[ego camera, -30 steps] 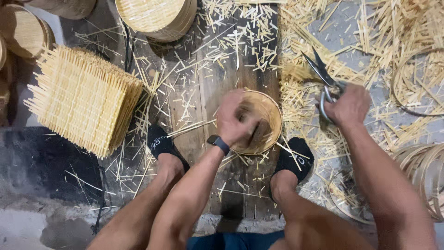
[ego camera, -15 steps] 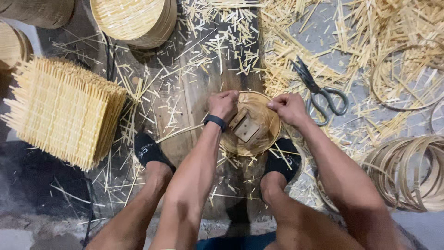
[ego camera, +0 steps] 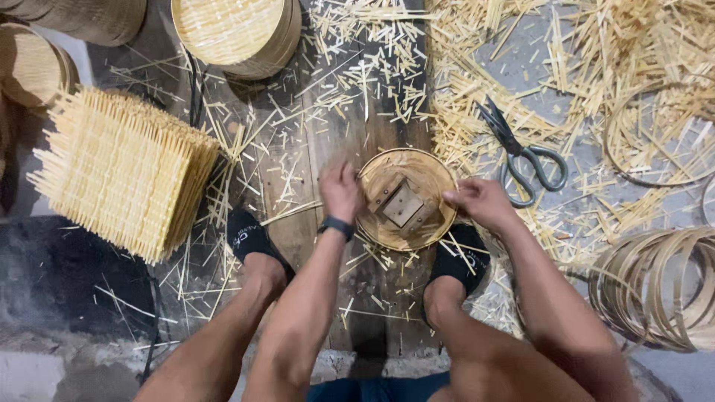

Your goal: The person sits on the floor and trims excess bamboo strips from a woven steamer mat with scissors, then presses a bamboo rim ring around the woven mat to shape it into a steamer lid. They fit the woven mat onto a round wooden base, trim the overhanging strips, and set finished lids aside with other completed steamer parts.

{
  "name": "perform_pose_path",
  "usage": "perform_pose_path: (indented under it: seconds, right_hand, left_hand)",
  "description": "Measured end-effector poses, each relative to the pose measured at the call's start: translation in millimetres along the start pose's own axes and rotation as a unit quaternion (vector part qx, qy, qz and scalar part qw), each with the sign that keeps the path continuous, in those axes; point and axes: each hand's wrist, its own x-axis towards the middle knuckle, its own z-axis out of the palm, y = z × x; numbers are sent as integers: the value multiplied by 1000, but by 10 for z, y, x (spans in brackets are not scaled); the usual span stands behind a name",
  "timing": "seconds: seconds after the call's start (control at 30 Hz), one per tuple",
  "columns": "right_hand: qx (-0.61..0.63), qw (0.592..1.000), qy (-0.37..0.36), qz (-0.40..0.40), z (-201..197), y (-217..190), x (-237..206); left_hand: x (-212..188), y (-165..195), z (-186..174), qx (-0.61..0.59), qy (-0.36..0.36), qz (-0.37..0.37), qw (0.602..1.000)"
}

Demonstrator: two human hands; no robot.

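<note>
In the head view, a round wooden mould (ego camera: 407, 199) with a small square block at its middle sits on the dark plank floor (ego camera: 328, 141), between the person's two feet in black socks. The left hand (ego camera: 341, 190) rests on the mould's left rim, fingers curled together over the edge; the picture is blurred there, so I cannot tell whether they pinch a strip or only press the rim. The right hand (ego camera: 482, 202) sits at the mould's right rim, fingers bent together with the tips touching the edge.

Judging by how things lie, the work on this piece looks early: the mould shows bare wood inside, with no woven sheet laid over it yet. Left of the mould a tall stack of square woven mats (ego camera: 123, 175) waits, while beyond it, at the top edge, a pile of finished round baskets (ego camera: 238, 33) is done, and more stand at the upper left. Right of the mould, near the right hand, black scissors (ego camera: 521, 152) lie among cuttings. Further right, loose bamboo hoops (ego camera: 655, 286) lie in a bundle.

The surface is rough planks over grey concrete, strewn everywhere with pale bamboo offcuts (ego camera: 477, 89), thickest right of the mould.
</note>
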Motion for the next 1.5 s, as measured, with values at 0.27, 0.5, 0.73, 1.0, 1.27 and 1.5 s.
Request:
perform_pose_path:
  seconds: [0.27,0.5,0.73,1.0,1.27,1.5]
  right_hand:
    - [197,980,1,24,111,389,-2]
    - [178,982,65,-3,170,277,-202]
    - [225,972,-45,50,304,355,-330]
    - [147,984,96,9,574,595,-233]
    - [-14,979,73,-192,390,78,-548]
    - [46,966,117,-227,759,-538,-741]
  left_hand:
    - [-7,-245,-166,-160,-212,-320,909]
    - [-128,-77,-193,-72,-141,-317,935]
    - [-1060,-142,-274,-542,-235,-433,680]
    - [-1292,-264,24,-513,-188,-463,698]
    - [-714,-40,-656,-122,-237,-234,935]
    - [-653,1002,-833,-248,-115,73,959]
